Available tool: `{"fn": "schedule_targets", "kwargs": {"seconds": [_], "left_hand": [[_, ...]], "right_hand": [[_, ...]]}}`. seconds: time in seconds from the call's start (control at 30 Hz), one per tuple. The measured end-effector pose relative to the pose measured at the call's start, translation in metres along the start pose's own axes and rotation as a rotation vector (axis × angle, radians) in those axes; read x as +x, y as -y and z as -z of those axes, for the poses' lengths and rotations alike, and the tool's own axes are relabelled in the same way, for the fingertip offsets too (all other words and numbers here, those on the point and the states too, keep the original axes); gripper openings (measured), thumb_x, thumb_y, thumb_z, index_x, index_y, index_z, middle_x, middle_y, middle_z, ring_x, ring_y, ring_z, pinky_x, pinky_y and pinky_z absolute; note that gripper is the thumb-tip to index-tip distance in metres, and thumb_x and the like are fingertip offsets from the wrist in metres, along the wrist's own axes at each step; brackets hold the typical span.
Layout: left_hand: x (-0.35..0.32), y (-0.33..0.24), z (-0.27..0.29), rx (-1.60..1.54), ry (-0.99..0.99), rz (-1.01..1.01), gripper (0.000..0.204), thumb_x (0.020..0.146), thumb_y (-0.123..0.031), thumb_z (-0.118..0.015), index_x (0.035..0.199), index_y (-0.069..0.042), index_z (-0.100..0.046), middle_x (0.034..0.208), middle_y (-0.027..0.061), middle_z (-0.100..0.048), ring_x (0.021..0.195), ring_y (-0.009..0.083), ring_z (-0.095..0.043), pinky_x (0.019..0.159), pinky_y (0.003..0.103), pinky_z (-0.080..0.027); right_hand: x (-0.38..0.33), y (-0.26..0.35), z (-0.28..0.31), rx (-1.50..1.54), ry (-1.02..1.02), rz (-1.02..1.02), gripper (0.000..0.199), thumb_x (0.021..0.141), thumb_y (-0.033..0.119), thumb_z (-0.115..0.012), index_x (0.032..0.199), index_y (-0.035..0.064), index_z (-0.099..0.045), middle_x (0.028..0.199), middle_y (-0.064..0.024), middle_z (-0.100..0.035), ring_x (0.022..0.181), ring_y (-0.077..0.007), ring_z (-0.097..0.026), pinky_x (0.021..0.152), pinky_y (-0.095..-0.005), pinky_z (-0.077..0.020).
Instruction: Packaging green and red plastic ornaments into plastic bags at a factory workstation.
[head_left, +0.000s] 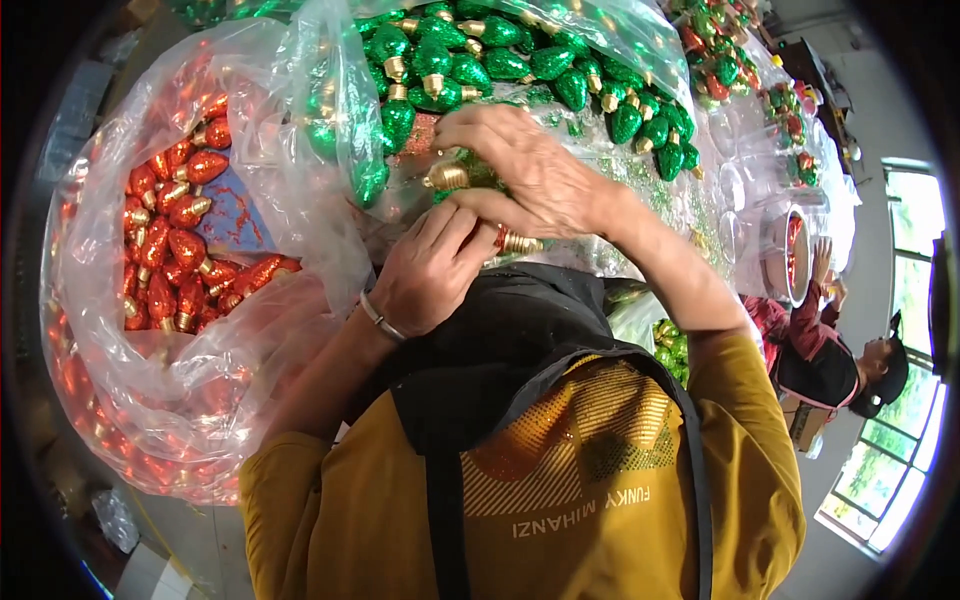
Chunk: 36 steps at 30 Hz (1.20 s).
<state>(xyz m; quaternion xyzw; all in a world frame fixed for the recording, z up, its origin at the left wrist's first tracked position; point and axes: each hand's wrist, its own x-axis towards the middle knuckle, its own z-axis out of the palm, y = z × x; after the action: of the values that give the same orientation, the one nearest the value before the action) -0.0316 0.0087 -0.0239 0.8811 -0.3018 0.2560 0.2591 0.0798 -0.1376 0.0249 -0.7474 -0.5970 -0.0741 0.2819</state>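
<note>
My two hands meet in front of my chest. My left hand [425,268], with a bracelet at the wrist, is closed on a red bulb ornament; its gold screw cap [522,243] sticks out past the fingertips. My right hand [535,168] curls over a second bulb ornament, whose gold cap [447,177] points left; its body looks green but is mostly covered by the fingers. The thumb and fingers of both hands nearly touch. Just beyond them lie many glittery green bulb ornaments [432,57] with gold caps, on and beside clear plastic.
At the left, a large clear plastic bag [310,262] gapes around glittery red bulb ornaments [187,245]. Mixed red and green ornaments [722,70] are heaped at the far right. A round white tub [787,255] stands near another person [825,360]. Lighter green ornaments [672,350] sit beside my right elbow.
</note>
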Motion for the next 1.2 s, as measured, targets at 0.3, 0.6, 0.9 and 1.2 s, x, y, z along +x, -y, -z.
{"fn": "schedule_targets", "kwargs": {"seconds": [0.3, 0.6, 0.9, 1.2], "left_hand": [[-0.011, -0.003, -0.007, 0.058, -0.106, 0.078, 0.020, 0.076, -0.013, -0.068, 0.091, -0.001, -0.060, 0.094, 0.0088, -0.055, 0.095, 0.0257, -0.053, 0.086, 0.042, -0.043], [0.004, -0.004, -0.011, 0.078, -0.142, 0.113, 0.032, 0.075, -0.013, -0.071, 0.103, -0.001, -0.059, 0.105, 0.0111, -0.056, 0.100, 0.0288, -0.053, 0.085, 0.040, -0.041], [0.030, 0.030, 0.013, -0.079, 0.258, 0.080, 0.058, 0.073, -0.018, -0.071, 0.123, -0.001, -0.048, 0.122, 0.0158, -0.050, 0.110, 0.0339, -0.048, 0.090, 0.042, -0.038], [0.061, 0.014, 0.003, 0.043, 0.436, 0.077, 0.066, 0.070, -0.023, -0.073, 0.128, -0.006, -0.048, 0.128, 0.0185, -0.045, 0.108, 0.0364, -0.046, 0.091, 0.043, -0.038]], "right_hand": [[-0.035, -0.012, 0.007, 0.220, 0.035, -0.133, 0.022, 0.079, 0.003, -0.064, 0.101, 0.0024, -0.062, 0.108, -0.0143, -0.056, 0.102, -0.0302, -0.055, 0.088, -0.0391, -0.0466], [-0.037, 0.000, 0.009, 0.302, -0.095, -0.179, 0.025, 0.074, -0.001, -0.065, 0.098, 0.0021, -0.063, 0.100, -0.0131, -0.062, 0.098, -0.0284, -0.060, 0.085, -0.0380, -0.0478], [-0.031, 0.025, 0.050, 0.071, 0.619, -0.682, 0.022, 0.070, 0.008, -0.070, 0.090, 0.0032, -0.063, 0.077, -0.0139, -0.062, 0.078, -0.0313, -0.061, 0.070, -0.0378, -0.0479], [-0.032, 0.009, 0.017, -0.055, 0.556, -0.408, 0.021, 0.071, 0.024, -0.067, 0.084, 0.0083, -0.065, 0.078, -0.0115, -0.065, 0.076, -0.0304, -0.064, 0.070, -0.0405, -0.0502]]}}
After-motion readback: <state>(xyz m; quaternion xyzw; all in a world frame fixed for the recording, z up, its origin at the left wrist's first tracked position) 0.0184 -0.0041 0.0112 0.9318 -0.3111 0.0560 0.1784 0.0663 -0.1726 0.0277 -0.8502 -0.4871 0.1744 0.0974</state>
